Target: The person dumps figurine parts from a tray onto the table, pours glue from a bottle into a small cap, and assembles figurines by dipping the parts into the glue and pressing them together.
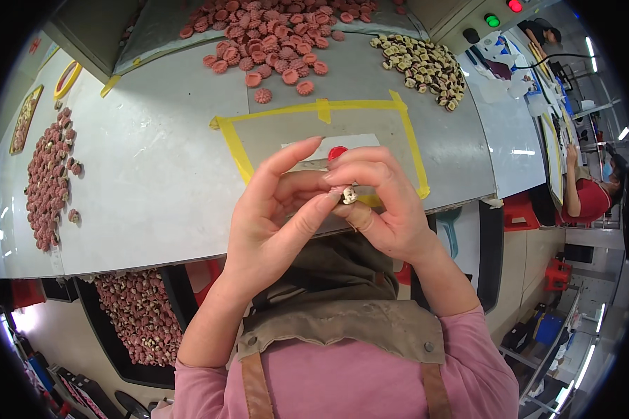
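Observation:
My left hand (269,206) and my right hand (395,209) meet above the table's front edge, fingers curled. Pinched between their fingertips is a small piece (349,195), cream with dark parts. A bit of pink (337,189) shows against it at my left thumb and index finger; my fingers cover most of it. Beyond my hands, pink fluted cup-like pieces (272,52) lie in a large heap. To their right spreads a pile of cream-and-dark pieces (426,70). Just behind my fingertips, a round red button-like thing (337,151) sits by a white plate (360,140).
Yellow tape (300,109) frames part of the grey table (154,153). Pink pieces with cream-and-dark parts (47,185) are heaped at the left. A black bin (108,342) below holds many more. A metal housing (461,17) stands behind; co-workers (587,192) sit at the right.

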Demonstrator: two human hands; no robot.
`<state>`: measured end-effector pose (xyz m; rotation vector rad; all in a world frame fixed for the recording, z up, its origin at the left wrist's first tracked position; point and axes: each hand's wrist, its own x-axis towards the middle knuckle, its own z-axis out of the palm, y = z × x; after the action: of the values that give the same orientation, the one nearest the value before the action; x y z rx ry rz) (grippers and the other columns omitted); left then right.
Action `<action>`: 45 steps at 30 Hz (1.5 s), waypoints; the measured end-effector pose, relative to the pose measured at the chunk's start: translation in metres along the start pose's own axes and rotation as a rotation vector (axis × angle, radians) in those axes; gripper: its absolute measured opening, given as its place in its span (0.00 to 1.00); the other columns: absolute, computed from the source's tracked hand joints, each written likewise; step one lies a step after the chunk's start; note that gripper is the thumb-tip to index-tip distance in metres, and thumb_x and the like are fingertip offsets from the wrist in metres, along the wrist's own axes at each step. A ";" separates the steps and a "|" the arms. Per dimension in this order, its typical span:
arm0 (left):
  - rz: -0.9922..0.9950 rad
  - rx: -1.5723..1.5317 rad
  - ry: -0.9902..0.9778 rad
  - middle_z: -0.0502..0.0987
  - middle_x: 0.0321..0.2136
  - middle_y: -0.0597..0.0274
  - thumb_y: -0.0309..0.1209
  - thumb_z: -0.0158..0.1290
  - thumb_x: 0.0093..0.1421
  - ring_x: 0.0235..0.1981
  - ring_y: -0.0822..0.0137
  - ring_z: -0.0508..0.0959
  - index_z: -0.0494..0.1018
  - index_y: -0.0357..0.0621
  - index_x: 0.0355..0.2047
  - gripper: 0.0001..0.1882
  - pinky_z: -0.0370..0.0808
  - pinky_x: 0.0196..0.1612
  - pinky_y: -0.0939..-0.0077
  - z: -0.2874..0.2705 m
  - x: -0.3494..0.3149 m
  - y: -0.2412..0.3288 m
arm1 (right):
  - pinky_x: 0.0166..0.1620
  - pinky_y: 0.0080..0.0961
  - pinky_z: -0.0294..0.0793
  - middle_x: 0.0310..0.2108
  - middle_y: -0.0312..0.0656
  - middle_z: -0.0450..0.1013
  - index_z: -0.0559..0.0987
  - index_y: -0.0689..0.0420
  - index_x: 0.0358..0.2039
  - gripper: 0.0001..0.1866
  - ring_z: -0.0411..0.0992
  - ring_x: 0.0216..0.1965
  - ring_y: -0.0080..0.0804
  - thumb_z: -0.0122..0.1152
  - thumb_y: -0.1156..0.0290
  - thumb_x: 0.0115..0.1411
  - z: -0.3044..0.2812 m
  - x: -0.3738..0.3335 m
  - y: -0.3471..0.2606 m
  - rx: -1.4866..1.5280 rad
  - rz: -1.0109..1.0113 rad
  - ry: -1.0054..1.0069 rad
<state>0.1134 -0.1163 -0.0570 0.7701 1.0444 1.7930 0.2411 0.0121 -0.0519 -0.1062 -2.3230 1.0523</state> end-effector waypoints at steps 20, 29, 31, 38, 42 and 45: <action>0.304 1.710 0.235 0.75 0.44 0.54 0.23 0.49 0.63 0.44 0.59 0.74 0.71 0.37 0.49 0.14 0.71 0.46 0.71 -0.041 0.033 0.030 | 0.45 0.32 0.71 0.39 0.38 0.71 0.76 0.52 0.41 0.13 0.71 0.41 0.36 0.63 0.71 0.53 -0.083 -0.035 0.054 -0.322 -0.102 0.334; 0.249 1.639 0.079 0.69 0.52 0.53 0.29 0.51 0.62 0.54 0.57 0.68 0.69 0.42 0.53 0.18 0.64 0.55 0.64 -0.044 0.075 0.052 | 0.42 0.29 0.73 0.42 0.44 0.69 0.74 0.56 0.44 0.13 0.72 0.38 0.39 0.58 0.72 0.58 -0.173 -0.047 0.088 -0.465 0.365 0.332; 0.134 1.451 -0.002 0.70 0.50 0.54 0.28 0.51 0.62 0.50 0.59 0.69 0.68 0.40 0.53 0.18 0.66 0.52 0.68 -0.004 0.101 0.028 | 0.43 0.29 0.73 0.44 0.44 0.68 0.73 0.55 0.46 0.14 0.72 0.39 0.40 0.57 0.72 0.58 -0.181 -0.045 0.108 -0.528 0.429 0.375; 0.239 1.410 -0.140 0.70 0.38 0.56 0.26 0.49 0.63 0.36 0.67 0.72 0.72 0.35 0.42 0.09 0.70 0.41 0.76 0.001 0.132 0.011 | 0.43 0.36 0.72 0.39 0.46 0.67 0.72 0.57 0.38 0.09 0.69 0.41 0.44 0.56 0.73 0.56 -0.171 -0.023 0.129 -0.819 0.249 0.310; 0.281 1.482 -0.151 0.70 0.37 0.60 0.27 0.47 0.65 0.33 0.71 0.71 0.72 0.37 0.44 0.10 0.69 0.37 0.78 -0.006 0.131 0.012 | 0.42 0.34 0.72 0.37 0.46 0.68 0.71 0.59 0.36 0.08 0.69 0.39 0.43 0.55 0.75 0.55 -0.163 -0.030 0.118 -0.762 0.311 0.348; 0.380 1.509 -0.025 0.69 0.37 0.60 0.27 0.48 0.65 0.35 0.70 0.70 0.73 0.37 0.45 0.10 0.69 0.39 0.79 -0.007 0.113 0.013 | 0.41 0.33 0.71 0.36 0.45 0.67 0.71 0.59 0.36 0.08 0.69 0.39 0.41 0.55 0.77 0.55 -0.138 -0.027 0.090 -0.321 0.261 0.319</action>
<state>0.0574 -0.0189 -0.0404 1.9207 2.3285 0.9558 0.3231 0.1575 -0.0565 -0.6680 -2.1982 0.7070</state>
